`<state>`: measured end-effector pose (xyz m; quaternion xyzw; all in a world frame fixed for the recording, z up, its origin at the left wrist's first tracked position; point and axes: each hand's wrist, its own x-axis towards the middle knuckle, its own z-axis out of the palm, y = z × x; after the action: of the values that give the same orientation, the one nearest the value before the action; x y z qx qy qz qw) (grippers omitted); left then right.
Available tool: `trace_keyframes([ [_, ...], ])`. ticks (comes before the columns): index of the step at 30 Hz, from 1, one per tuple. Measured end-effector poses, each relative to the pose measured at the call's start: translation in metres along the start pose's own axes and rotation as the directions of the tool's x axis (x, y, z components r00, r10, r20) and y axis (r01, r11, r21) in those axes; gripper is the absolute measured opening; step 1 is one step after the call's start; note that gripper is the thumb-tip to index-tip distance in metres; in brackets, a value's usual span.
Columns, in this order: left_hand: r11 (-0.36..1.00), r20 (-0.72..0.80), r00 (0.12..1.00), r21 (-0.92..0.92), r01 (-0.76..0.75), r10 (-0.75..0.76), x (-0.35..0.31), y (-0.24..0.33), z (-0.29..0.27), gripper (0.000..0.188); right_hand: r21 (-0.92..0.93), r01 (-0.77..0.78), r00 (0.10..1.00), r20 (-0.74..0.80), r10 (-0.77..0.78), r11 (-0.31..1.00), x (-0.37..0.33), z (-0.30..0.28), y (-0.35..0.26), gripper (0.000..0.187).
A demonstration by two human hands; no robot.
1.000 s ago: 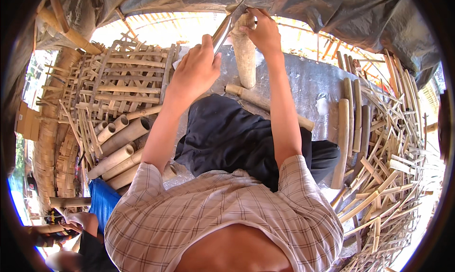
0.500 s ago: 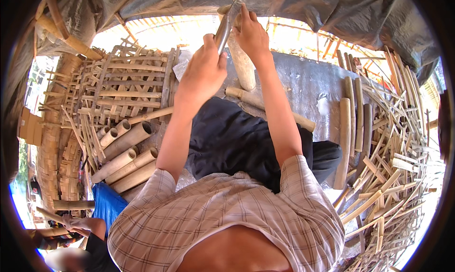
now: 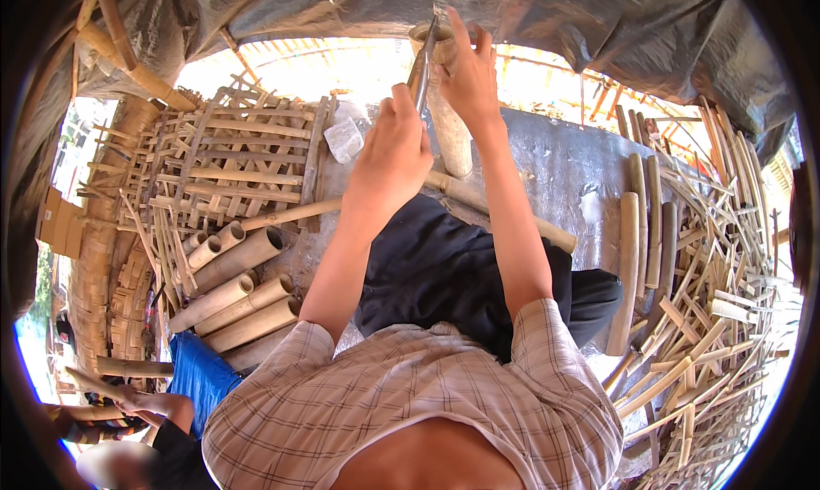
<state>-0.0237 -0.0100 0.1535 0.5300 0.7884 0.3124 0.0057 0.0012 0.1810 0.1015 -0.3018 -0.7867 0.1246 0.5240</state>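
Note:
An upright bamboo tube point(image 3: 450, 136) stands in front of me, its hollow top facing up. My left hand point(image 3: 395, 153) is closed around the handle end of a long knife point(image 3: 421, 73). Its blade points away from me and lies across the left side of the tube's rim; whether it touches the rim I cannot tell. Just right of the tube's top is my right hand point(image 3: 470, 76), with the index finger stretched out and the other fingers loosely bent and apart. Its thumb is close to the rim, and nothing shows in that hand.
Another bamboo length point(image 3: 547, 232) lies behind my knees. Cut bamboo tubes point(image 3: 231, 306) are piled at left, below a bamboo lattice point(image 3: 243, 148). Poles point(image 3: 629, 268) and split strips point(image 3: 700, 353) lie at right. Dark sheeting point(image 3: 512, 8) hangs ahead. Another person's arm point(image 3: 171, 413) shows at lower left.
My view has shifted a little, so most things sit slightly right and lower. The right hand's fingers have spread, and more of the tube's open top shows. My left hand keeps the knife.

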Motion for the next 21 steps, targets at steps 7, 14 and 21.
trace_keyframes([
  [7, 0.881, 0.259, 0.964, -0.443, 0.165, -0.05, 0.005, 0.008, -0.011, 0.046, 0.135, 0.218, 0.974, 0.034, -0.225, 0.966, 0.005, -0.015, 0.004, 0.063],
  [14, -0.21, 0.297, 0.955, -0.933, 0.292, 0.012, 0.003, 0.001, 0.038, 0.053, 0.308, 0.183, 0.983, -0.024, -0.184, 0.934, 0.003, -0.001, 0.019, 0.053],
  [21, -0.761, 0.35, 0.87, -0.438, 0.479, 0.347, 0.012, -0.012, 0.052, 0.032, 0.248, 0.246, 0.967, 0.002, -0.254, 0.937, 0.007, -0.012, 0.018, 0.061],
])
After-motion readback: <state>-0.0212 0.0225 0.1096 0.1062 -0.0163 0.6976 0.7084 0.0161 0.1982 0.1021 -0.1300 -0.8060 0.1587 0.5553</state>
